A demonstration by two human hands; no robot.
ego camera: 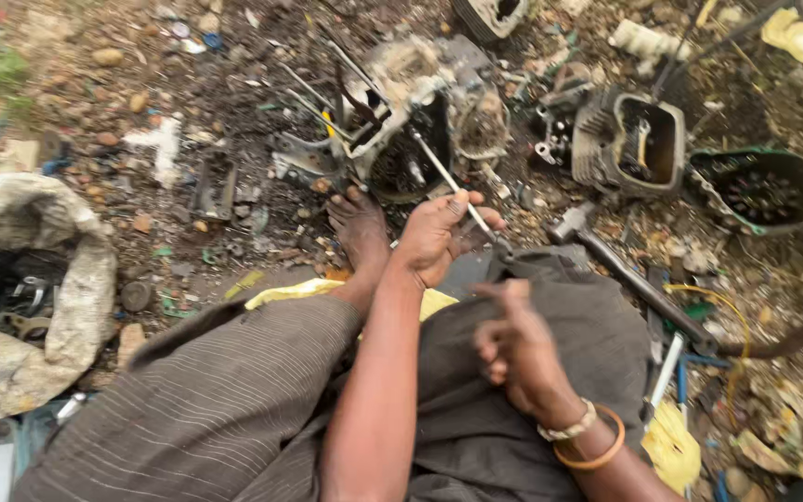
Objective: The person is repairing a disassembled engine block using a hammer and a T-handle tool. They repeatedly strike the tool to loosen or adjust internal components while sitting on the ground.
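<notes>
Sitting on the ground, with the dirty engine block [420, 121] lying just past the bare foot [357, 228], close enough to reach without getting up. Gripping a thin metal rod [453, 186] with the left hand [439, 237], fingers closed around its lower end, and pointing its far tip up into the dark opening of the engine block, as if poking inside. Curling the right hand [513, 349] loosely over the lap, blurred, so hard telling if anything is in it; looking empty. Resting a hammer [606, 256] on the ground just beside the right knee, handy for grabbing. Keeping a finned engine part [629, 144] and a round black cover [764, 191] off to the right, well apart from the block, likely so the pieces are not getting mixed up. Leaving a white sack [25, 288] with metal bits slumping open on the left, and small blue-handled tools [676, 381] lying near the right wrist.
</notes>
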